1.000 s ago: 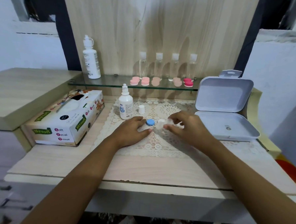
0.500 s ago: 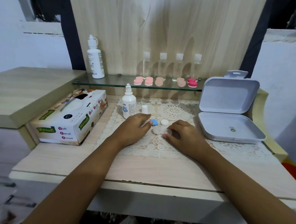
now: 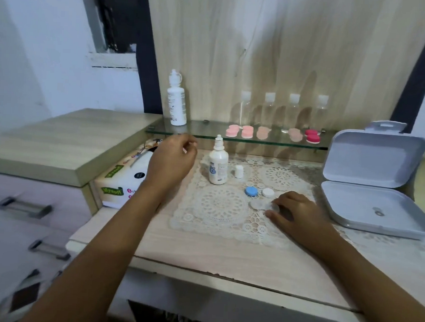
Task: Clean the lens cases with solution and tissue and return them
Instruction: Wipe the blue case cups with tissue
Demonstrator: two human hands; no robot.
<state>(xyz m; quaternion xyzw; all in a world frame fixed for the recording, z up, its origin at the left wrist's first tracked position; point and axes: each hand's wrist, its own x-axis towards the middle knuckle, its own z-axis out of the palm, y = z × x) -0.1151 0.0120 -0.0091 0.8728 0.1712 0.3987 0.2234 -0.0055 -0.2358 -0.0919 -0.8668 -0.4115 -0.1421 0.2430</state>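
Note:
A clear lens case (image 3: 260, 204) lies on the lace mat (image 3: 218, 210), its blue cap (image 3: 251, 191) and white cap (image 3: 268, 192) lying loose just behind it. My right hand (image 3: 299, 214) holds the case's right end between fingertips and thumb. My left hand (image 3: 172, 158) hovers over the tissue box (image 3: 118, 180) with fingers loosely curled, holding nothing. The small solution bottle (image 3: 218, 166) stands uncapped on the mat; its white cap (image 3: 238, 171) stands beside it.
An open white plastic box (image 3: 376, 208) sits at the right. The glass shelf (image 3: 203, 132) behind carries a tall white bottle (image 3: 177, 102), several clear bottles (image 3: 268, 109), pink lens cases (image 3: 240, 131) and a red one (image 3: 312, 136). Drawers (image 3: 24, 207) stand at left.
My left hand left the blue cap and rose leftward to above the tissue box. My right hand set the clear case on the mat and stays on it. The view shifted left.

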